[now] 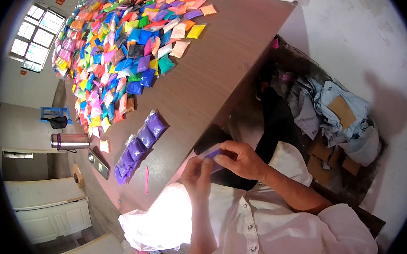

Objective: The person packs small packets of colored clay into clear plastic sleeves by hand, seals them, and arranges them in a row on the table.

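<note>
Over my lap, at the table's edge, both hands hold a small clear packet with purple filling [212,154]. My left hand [196,172] pinches its left side. Gripping the other side between thumb and fingers is my right hand [241,161]; the fingers partly cover the packet. On the table beside them lies a row of purple packets [138,149], some overlapping. A thin pink plastic tool [147,179] rests near that row.
A large heap of colourful packets [121,53] covers the far part of the brown table [214,66]. A phone [98,163], a steel flask [70,141] and a pale packet [104,146] are at the left. Right of my legs sits a bin of plastic bags and cardboard [334,120].
</note>
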`<state>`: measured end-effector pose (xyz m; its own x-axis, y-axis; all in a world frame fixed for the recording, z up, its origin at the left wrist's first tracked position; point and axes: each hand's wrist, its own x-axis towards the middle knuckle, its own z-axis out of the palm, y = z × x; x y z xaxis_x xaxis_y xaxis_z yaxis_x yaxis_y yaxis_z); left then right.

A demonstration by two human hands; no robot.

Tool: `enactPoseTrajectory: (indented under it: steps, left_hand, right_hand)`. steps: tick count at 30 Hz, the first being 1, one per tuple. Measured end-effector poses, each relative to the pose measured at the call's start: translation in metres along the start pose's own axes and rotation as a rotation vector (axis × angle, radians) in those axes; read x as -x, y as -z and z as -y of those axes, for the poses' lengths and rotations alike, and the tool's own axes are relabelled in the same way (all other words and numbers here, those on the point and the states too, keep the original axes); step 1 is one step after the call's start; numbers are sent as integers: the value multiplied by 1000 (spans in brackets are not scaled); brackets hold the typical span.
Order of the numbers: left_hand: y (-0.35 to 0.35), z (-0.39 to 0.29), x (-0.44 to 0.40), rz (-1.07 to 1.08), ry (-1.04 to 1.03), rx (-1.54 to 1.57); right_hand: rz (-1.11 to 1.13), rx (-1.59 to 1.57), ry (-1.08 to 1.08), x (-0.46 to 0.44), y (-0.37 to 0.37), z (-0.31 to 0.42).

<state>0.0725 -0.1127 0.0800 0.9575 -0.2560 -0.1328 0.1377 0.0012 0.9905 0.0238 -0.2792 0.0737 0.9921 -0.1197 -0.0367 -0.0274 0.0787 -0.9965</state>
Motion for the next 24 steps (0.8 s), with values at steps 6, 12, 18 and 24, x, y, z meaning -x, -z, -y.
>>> enactPoseTrajectory:
  steps: [6, 12, 18, 24]
  left_hand:
    - [-4, -4, -2, 60, 61, -39]
    - [1, 1, -1, 81, 65, -61]
    - [0, -5, -1, 59, -226, -482]
    - [1, -7, -1, 28, -108, -428]
  right_hand:
    - [-103, -129, -12, 1, -1, -5]
    - [-103, -28, -8, 2, -2, -9]
    - [-80, -44, 13, 2, -3, -7]
    - [-71, 35, 59, 0, 2, -7]
